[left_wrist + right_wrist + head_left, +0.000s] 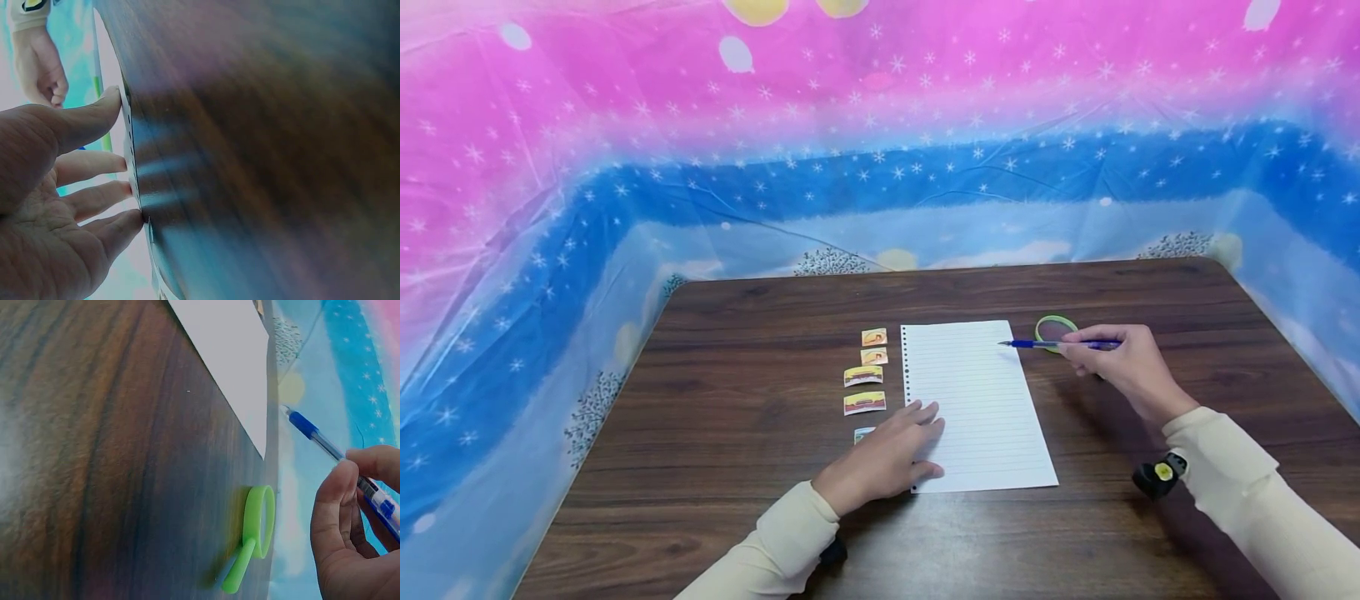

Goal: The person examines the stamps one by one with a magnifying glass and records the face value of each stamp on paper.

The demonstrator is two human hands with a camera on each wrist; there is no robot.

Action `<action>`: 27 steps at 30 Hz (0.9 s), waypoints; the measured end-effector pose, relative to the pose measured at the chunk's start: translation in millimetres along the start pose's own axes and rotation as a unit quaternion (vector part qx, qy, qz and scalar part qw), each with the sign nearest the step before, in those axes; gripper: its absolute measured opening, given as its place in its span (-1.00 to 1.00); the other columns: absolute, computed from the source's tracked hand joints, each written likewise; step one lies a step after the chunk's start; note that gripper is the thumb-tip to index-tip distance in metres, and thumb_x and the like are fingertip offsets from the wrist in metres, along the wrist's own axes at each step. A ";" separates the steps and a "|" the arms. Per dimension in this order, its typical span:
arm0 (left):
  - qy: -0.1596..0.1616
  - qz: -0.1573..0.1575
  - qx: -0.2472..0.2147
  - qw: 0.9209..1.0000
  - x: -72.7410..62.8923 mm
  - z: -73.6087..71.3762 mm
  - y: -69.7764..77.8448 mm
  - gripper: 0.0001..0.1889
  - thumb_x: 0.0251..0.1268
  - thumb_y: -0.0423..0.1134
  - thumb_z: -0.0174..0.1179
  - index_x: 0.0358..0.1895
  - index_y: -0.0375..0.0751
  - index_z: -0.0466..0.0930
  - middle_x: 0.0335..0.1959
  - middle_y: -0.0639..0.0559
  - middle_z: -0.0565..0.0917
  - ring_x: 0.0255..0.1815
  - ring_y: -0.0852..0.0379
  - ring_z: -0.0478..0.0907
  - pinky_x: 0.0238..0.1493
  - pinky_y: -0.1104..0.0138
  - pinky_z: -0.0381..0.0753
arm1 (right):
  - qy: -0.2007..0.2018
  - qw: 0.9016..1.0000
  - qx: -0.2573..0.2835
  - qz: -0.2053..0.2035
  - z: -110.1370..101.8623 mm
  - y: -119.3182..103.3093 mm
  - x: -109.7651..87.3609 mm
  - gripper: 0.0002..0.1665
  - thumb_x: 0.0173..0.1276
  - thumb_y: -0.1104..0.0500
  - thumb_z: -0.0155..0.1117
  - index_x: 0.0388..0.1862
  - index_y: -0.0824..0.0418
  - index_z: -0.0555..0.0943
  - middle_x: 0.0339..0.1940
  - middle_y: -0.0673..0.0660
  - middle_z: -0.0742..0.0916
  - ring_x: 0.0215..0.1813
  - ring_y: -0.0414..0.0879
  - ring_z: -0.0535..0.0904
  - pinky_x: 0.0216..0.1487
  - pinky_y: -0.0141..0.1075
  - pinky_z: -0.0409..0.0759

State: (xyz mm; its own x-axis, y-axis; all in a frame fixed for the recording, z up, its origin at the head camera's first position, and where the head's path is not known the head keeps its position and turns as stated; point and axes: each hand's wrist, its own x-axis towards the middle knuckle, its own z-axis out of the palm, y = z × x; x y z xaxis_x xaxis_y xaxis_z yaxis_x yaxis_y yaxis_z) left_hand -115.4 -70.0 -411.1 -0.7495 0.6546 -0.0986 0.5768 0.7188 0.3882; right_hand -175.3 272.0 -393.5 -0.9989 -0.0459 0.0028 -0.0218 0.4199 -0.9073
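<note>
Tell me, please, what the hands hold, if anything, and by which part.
The right hand pinches a pen behind its blue grip; the left hand grasps nothing.

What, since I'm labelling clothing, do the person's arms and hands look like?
The left sleeve and right sleeve are cream; the left hand and right hand are ungloved. A black device sits at each wrist, the right one marked yellow.

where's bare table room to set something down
Widest bare tabletop: between the picture cards and left table edge; a shallower strip behind the paper. Crowded: the paper's left edge, with cards and left hand, and beyond its right edge, with green magnifier and right hand holding a pen.
</note>
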 end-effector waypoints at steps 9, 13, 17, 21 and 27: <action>0.002 0.002 0.002 1.000 -0.6 1.0 -0.4 -0.38 0.37 -0.07 0.33 0.37 -0.36 0.48 0.49 -0.26 0.34 0.54 -0.21 0.22 0.50 0.07 0.24 | -0.006 0.999 0.043 0.006 1.9 -5.1 6.7 -0.52 0.35 0.01 0.46 0.04 0.36 0.71 -0.40 0.11 0.77 -0.35 -0.04 0.64 -0.34 -0.22 0.57; 0.000 0.005 0.005 1.000 0.0 1.1 -1.1 -0.38 0.38 -0.06 0.32 0.38 -0.36 0.47 0.49 -0.26 0.34 0.54 -0.22 0.21 0.50 0.08 0.23 | -0.011 0.998 0.059 0.004 2.8 -7.8 9.5 -0.50 0.35 0.01 0.47 0.05 0.39 0.69 -0.44 0.00 0.75 -0.33 -0.05 0.61 -0.21 -0.23 0.57; -0.001 0.008 0.005 1.000 -0.3 0.4 -1.6 -0.38 0.39 -0.06 0.31 0.38 -0.37 0.47 0.49 -0.27 0.34 0.53 -0.23 0.21 0.50 0.07 0.23 | -0.011 0.999 0.044 0.007 5.2 -10.1 13.5 -0.45 0.37 -0.06 0.43 0.07 0.38 0.65 -0.37 0.05 0.74 -0.25 -0.04 0.58 -0.11 -0.23 0.50; -0.001 0.008 0.006 1.000 -0.7 -0.4 -1.5 -0.38 0.39 -0.06 0.32 0.37 -0.37 0.47 0.49 -0.27 0.34 0.53 -0.23 0.22 0.50 0.07 0.23 | -0.014 0.999 0.040 -0.003 8.8 -13.1 19.9 -0.51 0.43 -0.05 0.36 0.03 0.36 0.62 -0.24 0.13 0.72 -0.24 -0.04 0.57 -0.12 -0.26 0.57; -0.003 0.006 0.007 1.000 0.1 0.0 -1.5 -0.38 0.39 -0.05 0.31 0.38 -0.37 0.46 0.50 -0.26 0.33 0.54 -0.23 0.21 0.50 0.07 0.23 | -0.045 0.990 0.135 -0.016 16.3 -21.6 31.5 -0.57 0.51 0.08 0.28 0.02 0.48 0.58 -0.21 0.20 0.75 -0.23 -0.04 0.66 -0.18 -0.29 0.70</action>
State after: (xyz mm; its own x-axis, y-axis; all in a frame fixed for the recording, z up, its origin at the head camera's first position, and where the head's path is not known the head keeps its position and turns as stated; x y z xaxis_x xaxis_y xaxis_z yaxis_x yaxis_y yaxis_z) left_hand -116.3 -71.0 -411.8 -0.7407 0.6645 -0.0989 0.5901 0.7139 0.3770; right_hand -205.6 246.7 -380.8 -0.9900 -0.1411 0.0073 -0.0302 0.1607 -0.9865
